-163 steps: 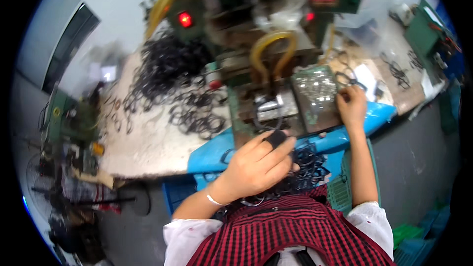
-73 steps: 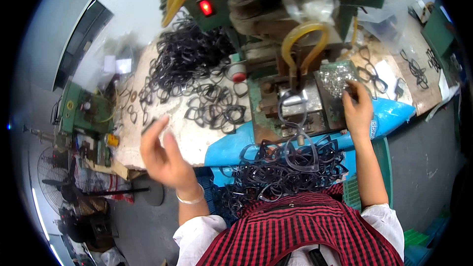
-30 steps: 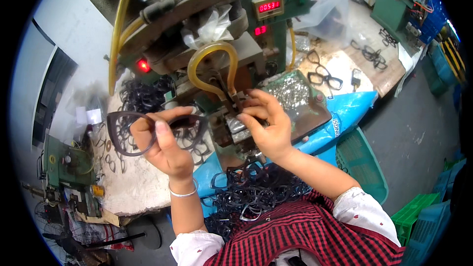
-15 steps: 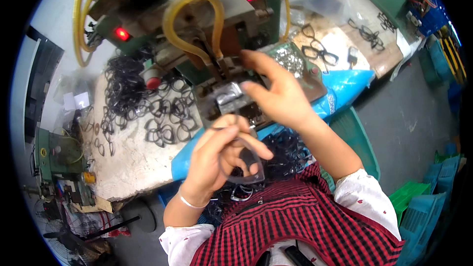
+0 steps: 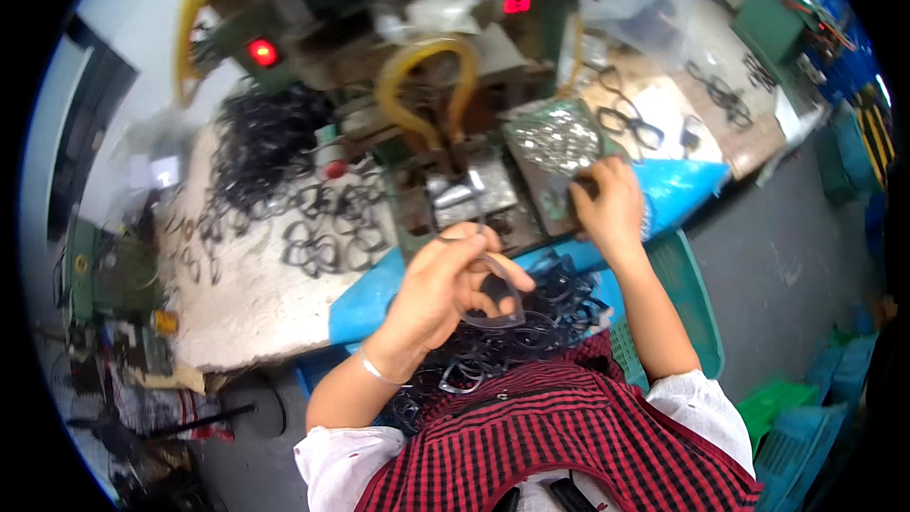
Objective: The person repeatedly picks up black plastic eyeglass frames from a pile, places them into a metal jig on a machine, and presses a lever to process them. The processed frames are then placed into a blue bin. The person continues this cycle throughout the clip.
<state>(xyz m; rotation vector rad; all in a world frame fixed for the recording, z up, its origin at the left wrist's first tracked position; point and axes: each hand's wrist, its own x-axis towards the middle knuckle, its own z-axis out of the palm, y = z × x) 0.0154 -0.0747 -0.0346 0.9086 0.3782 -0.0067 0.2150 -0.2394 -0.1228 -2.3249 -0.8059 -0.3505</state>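
My left hand [image 5: 431, 289] is closed round a greyish see-through eyeglass frame [image 5: 507, 320]. One rim of it hangs by my fingers, and the other end reaches up to the machine's metal fixture [image 5: 460, 193]. To the right, my right hand [image 5: 614, 213] is at the near edge of a tray of small silvery metal parts [image 5: 552, 140]. Its thumb and fingers are bent toward each other; what is between the tips, if anything, is too small and blurred to tell. A yellow hose [image 5: 387, 85] loops down to the machine head above the fixture.
Dark eyeglass frames [image 5: 327, 237] lie heaped on the table [image 5: 256, 318] at left, beside a red button [image 5: 335, 170]. More frames [image 5: 498, 346] fill my lap. Blue plastic sheeting [image 5: 687, 192] covers the table's front edge. A green basket [image 5: 697, 308] stands at right.
My right hand has moved right and away from the fixture to the parts tray. My left hand still holds the eyeglass frame, slightly farther up and right in the view, which has shifted.
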